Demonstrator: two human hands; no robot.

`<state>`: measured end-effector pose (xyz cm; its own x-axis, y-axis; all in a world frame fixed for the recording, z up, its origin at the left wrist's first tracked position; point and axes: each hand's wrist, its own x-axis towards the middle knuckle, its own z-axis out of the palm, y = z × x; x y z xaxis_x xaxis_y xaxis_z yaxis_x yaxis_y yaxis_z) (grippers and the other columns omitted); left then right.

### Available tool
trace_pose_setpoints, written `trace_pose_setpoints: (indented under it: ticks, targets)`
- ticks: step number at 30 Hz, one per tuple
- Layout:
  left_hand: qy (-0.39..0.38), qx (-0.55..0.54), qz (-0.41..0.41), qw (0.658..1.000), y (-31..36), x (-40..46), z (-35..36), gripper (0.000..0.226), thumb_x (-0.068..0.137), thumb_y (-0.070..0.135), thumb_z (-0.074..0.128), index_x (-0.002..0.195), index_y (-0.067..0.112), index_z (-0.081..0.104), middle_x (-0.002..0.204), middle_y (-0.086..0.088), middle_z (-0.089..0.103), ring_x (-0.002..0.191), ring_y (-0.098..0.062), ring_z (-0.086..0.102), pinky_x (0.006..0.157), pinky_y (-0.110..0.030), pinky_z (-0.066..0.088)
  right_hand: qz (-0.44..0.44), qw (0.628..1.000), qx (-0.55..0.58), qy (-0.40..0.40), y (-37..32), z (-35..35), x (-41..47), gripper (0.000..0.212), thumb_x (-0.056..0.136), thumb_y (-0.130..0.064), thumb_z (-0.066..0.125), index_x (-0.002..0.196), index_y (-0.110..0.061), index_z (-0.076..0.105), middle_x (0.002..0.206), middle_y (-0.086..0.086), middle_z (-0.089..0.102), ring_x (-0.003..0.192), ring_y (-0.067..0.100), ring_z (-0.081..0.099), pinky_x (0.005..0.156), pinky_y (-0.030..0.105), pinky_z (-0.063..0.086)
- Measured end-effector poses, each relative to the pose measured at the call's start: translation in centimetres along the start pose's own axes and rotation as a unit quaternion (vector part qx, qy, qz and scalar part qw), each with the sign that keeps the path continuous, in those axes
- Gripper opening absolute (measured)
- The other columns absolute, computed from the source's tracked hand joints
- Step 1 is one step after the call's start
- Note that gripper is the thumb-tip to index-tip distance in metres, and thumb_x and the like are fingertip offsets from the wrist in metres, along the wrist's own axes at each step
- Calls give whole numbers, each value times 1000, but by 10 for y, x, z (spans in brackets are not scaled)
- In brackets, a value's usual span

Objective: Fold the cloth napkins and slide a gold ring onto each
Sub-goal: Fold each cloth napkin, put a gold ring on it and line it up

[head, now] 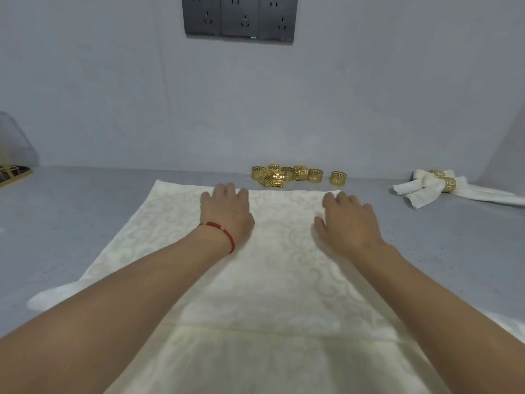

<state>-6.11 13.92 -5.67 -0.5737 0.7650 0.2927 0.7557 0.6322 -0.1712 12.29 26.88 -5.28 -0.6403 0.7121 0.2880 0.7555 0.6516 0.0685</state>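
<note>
Cream damask cloth, the napkin [264,268] in hand, lies spread flat on the grey table [85,211], its far edge just short of the wall and its near part running out of view below. A straight crease or hem crosses it near the bottom of the view. Both hands rest palm-down on its far half, fingers straight and holding nothing: the left hand [227,213], with a red bracelet [224,233] on its wrist, near the far edge left of centre, the right hand [348,220] beside the far right corner. They look to be smoothing or flattening the cloth, so I judge this napkin to be at the very start of its folding; no fold is clearly made in it yet.

Just beyond the far edge sits a cluster of loose gold rings [295,174], about seven, some touching and one a little apart to the right. Further right on the table lie finished napkins [434,186], folded and threaded through gold rings; two rings show there, so at least two seem done.

By that count several napkins remain, this one included: fold it, then slide a ring on.

On the wall above hangs a dark socket panel [240,18]. At the far left edge sits a dark, gold-rimmed object [14,174] I cannot identify.
</note>
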Motion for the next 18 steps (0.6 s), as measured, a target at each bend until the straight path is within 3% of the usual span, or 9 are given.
trace_pose_setpoints:
  ticks: [2,5,8,18]
  targets:
    - [42,-74,96,992,8,-12,8,47,100,37,33,145,21,38,153,-5,35,142,-25,29,112,-49,27,-90,994,63,-17,-9,3,-11,45,106,-43,35,144,-22,44,144,3,48,130,26,47,100,44,39]
    - [-59,-163,185,967,20,-23,18,54,104,38,23,156,24,21,166,1,13,152,-18,7,121,-52,10,-149,982,85,-81,-16,12,-20,45,108,-45,29,147,-26,43,148,-3,45,139,24,40,107,45,37]
    - [-156,-173,162,959,23,-24,25,57,105,42,14,159,27,7,167,6,0,153,-16,-5,122,-54,0,-150,976,102,-123,-14,22,-18,48,109,-45,26,151,-27,39,153,-6,42,144,19,36,111,46,35]
    - [-150,-181,134,963,20,-17,27,58,104,44,15,159,29,8,167,5,0,154,-17,-6,121,-56,-4,-148,972,99,-153,-18,20,-11,55,110,-47,22,160,-25,24,168,-5,21,155,14,16,123,47,19]
